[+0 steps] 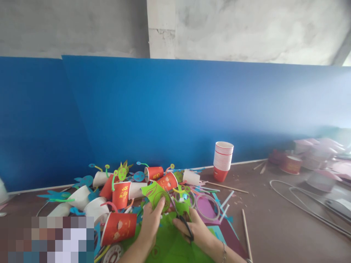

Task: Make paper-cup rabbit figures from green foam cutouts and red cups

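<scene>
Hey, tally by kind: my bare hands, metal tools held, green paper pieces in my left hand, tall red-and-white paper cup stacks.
Bare left hand, bare right hand: 2
Black-handled metal scissors: 1
Green paper piece: 1
Tall red-and-white paper cup stack: 1
Total: 5

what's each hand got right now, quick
Left hand: closed, holding the green paper with a drawing.
Right hand: closed, holding the black-handled scissors.
</scene>
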The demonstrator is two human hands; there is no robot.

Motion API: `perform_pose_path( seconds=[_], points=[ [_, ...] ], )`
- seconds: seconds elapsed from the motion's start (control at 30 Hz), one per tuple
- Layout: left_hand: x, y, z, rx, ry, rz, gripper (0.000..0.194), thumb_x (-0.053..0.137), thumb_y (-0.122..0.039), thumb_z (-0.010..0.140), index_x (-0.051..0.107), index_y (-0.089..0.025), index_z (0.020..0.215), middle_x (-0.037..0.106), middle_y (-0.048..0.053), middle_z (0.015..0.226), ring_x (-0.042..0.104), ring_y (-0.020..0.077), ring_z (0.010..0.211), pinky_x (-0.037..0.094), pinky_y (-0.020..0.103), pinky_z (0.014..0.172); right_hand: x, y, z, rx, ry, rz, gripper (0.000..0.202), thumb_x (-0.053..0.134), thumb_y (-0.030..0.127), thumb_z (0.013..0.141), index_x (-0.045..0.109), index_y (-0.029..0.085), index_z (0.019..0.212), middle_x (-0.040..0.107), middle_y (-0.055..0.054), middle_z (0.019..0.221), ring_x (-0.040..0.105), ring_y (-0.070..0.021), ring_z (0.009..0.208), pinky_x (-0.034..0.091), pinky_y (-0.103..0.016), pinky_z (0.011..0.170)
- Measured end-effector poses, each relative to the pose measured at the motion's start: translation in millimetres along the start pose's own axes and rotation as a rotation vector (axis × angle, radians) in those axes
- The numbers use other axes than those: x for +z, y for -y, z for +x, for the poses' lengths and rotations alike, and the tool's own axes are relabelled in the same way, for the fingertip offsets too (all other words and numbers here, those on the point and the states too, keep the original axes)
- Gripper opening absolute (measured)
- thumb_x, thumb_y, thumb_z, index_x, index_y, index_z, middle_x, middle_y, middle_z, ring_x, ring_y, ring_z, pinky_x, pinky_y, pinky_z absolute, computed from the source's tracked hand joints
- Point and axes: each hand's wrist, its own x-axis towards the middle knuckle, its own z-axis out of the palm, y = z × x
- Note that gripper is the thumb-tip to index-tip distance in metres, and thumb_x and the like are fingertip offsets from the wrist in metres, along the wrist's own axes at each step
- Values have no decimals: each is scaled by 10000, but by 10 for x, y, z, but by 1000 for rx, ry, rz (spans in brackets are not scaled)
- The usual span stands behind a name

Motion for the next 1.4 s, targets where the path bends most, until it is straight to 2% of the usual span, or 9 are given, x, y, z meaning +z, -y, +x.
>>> perform_pose_path(
  seconds=[0.23, 0.4, 0.57, 0.67, 0.73, 1.07, 1.2, 1.33, 1.4],
  points=[
    [-20, 65, 16, -29, -12, -23, 405, 722, -491, 681, 723, -138, 880, 739, 72, 834, 672, 269, 798, 514, 340, 737, -10, -27, 3, -10, -1, -3, 464, 779, 465, 610, 539, 185, 892, 428, 117, 454, 353, -44, 348, 248, -159, 330],
    [-1, 32, 12, -23, -43, -54, 412, 753, -494, 633, 727, -143, 848, 735, 72, 788, 674, 262, 741, 528, 324, 663, -25, -49, 13, -3, 6, -19, 451, 787, 460, 603, 553, 181, 867, 417, 119, 430, 342, -39, 331, 238, -159, 323],
    [20, -26, 7, -65, 42, -67, 403, 766, -515, 603, 709, -140, 740, 678, 37, 595, 617, 200, 530, 510, 290, 518, -48, -36, 13, 49, 30, -34, 468, 767, 483, 604, 544, 172, 874, 471, 102, 448, 391, -50, 342, 268, -152, 323],
    [27, -64, 4, -75, 87, -68, 385, 777, -507, 587, 699, -147, 699, 643, 15, 535, 586, 180, 481, 494, 279, 491, -56, -45, 8, 44, 25, -21, 505, 770, 510, 589, 538, 173, 884, 477, 100, 455, 395, -53, 349, 261, -150, 321],
    [34, -83, 1, -76, 77, -65, 370, 780, -495, 582, 691, -152, 687, 639, 13, 535, 578, 176, 473, 482, 274, 479, -58, -61, 8, 38, 16, -22, 510, 778, 506, 590, 538, 174, 894, 456, 109, 449, 375, -48, 348, 252, -150, 324],
    [-15, -19, 27, -110, 50, -48, 372, 772, -479, 592, 677, -147, 730, 656, 24, 571, 579, 167, 492, 442, 259, 495, -80, -42, 42, -11, 41, -77, 438, 779, 463, 613, 566, 171, 860, 443, 102, 482, 364, -42, 356, 272, -153, 325],
    [-5, -51, 18, -130, 54, -70, 385, 773, -481, 597, 676, -139, 744, 659, 28, 600, 583, 165, 512, 450, 260, 499, -75, -41, 47, -9, 25, -84, 434, 778, 454, 610, 557, 167, 849, 447, 102, 474, 377, -44, 357, 269, -149, 316],
    [30, -126, -62, -166, 108, -232, 387, 811, -433, 578, 672, -159, 812, 678, 30, 738, 602, 162, 644, 483, 251, 582, -53, -83, 61, 5, -26, -82, 432, 771, 457, 615, 525, 173, 827, 442, 110, 450, 360, -39, 333, 261, -146, 300],
    [43, -133, -94, -194, 156, -325, 361, 826, -398, 581, 663, -166, 805, 658, 15, 734, 582, 141, 653, 479, 242, 620, -39, -96, 65, 2, -59, -64, 444, 772, 465, 612, 504, 180, 823, 448, 112, 445, 360, -39, 328, 265, -146, 298]
  ],
)
